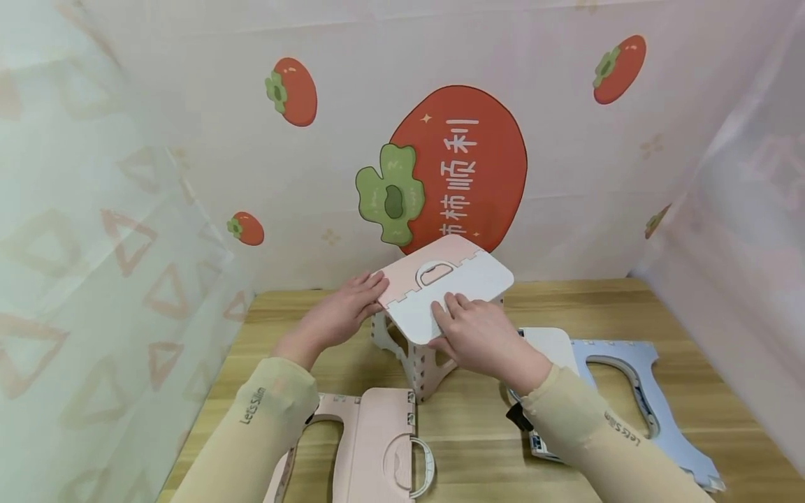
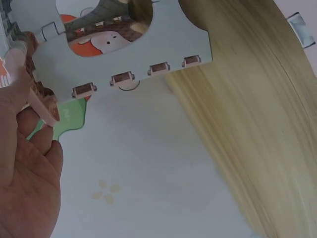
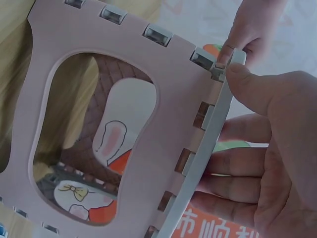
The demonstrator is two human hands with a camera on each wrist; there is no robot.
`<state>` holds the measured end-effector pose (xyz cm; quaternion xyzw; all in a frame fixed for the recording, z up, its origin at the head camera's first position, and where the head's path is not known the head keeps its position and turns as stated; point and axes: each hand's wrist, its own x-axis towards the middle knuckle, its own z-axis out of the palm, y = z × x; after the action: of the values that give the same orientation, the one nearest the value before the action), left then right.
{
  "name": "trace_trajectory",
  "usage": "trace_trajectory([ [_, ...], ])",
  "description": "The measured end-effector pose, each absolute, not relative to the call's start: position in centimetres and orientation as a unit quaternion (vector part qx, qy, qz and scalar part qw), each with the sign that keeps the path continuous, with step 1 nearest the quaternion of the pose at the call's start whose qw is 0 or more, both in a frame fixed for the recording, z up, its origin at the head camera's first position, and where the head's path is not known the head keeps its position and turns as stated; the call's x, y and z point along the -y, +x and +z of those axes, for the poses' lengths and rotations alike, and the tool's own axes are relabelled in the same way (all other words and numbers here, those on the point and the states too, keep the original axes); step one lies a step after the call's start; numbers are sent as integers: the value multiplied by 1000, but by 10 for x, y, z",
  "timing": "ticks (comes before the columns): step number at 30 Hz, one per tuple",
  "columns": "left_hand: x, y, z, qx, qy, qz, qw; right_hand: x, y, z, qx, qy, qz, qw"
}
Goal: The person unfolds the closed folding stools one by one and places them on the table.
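Note:
An unfolded step stool [image 1: 474, 283] with a half pink, half white top is turned at an angle at the back of the table, its handle loop in the middle of the top. My left hand [image 1: 342, 307] holds the left corner of the top, the pink rim between thumb and fingers in the left wrist view. With my right hand [image 1: 481, 335] I grip the front white edge, fingers spread over the top and thumb at the rim [image 3: 213, 129]. Pink side panels [image 3: 173, 74] with cut-outs hang below; a bunny print shows through them.
Nearer me on the wooden table [image 1: 465, 447] lies a pink folding stool [image 1: 377, 447] at left, with a white handle loop. A blue and white stool [image 1: 673, 412] lies at right, partly behind my right forearm. A persimmon-printed cloth [image 1: 566, 181] hangs behind; more cloth walls both sides.

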<state>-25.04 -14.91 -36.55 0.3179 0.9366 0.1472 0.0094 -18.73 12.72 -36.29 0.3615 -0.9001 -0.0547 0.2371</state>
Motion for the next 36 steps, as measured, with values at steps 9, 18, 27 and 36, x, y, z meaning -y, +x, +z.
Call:
trace_trajectory([
  [9,133,-233,-361,-925,364,109,1,-121,-183,-366,903,331,-52,268],
  [18,115,-213,-360,-904,416,95,-12,-119,-184,-372,901,307,-52,301],
  [27,101,-212,-365,-905,413,58,-87,-121,-188,-376,893,307,-49,325],
  [36,100,-213,-365,-897,424,62,-109,-134,-194,-373,890,339,-21,303],
])
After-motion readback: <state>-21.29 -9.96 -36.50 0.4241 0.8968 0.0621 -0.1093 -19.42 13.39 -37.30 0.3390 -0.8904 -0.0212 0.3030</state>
